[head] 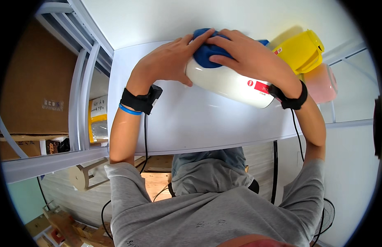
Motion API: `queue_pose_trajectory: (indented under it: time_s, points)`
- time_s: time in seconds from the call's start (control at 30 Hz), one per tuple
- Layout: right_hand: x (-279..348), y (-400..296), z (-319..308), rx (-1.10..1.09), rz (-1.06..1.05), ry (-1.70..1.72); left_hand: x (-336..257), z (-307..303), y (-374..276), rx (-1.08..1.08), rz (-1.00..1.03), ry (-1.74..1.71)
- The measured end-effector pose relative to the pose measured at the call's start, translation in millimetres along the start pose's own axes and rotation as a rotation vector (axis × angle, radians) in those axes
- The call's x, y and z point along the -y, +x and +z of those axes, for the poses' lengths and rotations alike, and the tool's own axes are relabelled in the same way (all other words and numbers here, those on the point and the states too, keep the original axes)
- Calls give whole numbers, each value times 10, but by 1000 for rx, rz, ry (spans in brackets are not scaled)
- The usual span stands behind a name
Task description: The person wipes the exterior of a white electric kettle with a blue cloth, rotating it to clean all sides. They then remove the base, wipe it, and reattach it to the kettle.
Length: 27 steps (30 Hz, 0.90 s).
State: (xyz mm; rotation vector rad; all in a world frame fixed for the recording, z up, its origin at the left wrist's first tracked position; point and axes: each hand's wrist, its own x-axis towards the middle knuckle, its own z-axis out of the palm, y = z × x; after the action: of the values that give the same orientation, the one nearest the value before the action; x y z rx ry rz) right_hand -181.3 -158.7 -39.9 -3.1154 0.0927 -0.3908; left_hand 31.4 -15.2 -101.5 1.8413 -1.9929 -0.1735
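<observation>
A white rounded vessel (221, 83), its kind unclear, lies tilted across the white table, with a red label near its lower right end. Blue cloth (211, 55) covers its upper end. My right hand (240, 51) presses on the cloth, fingers spread and bent over it, and its forearm passes above the vessel's right part. My left hand (169, 58) rests against the vessel's left end, its fingertips at the cloth's edge and its thumb below, by the vessel's side. Both wrists wear black straps with small devices and cables.
The white tabletop (178, 123) meets a wall at the back. At its right stand a yellow plastic jug (299, 52) and a pink container (322, 83). Left of the table, a metal shelf frame (86, 92) holds a large cardboard box (40, 80). Black cables hang from both wrists.
</observation>
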Motion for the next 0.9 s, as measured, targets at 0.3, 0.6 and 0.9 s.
queue_pose_trajectory:
  time_s: [0.3,0.6,0.9]
  points:
    - [-144,120,-132,259,44,267,100,57,-35,-28,13,-24]
    - [-864,-771,-450,282,194,570,76,52,-50,48,-64,-74]
    - [-1101,-1172,-357,290,382,557,37,-48,-65,67,-2,-81]
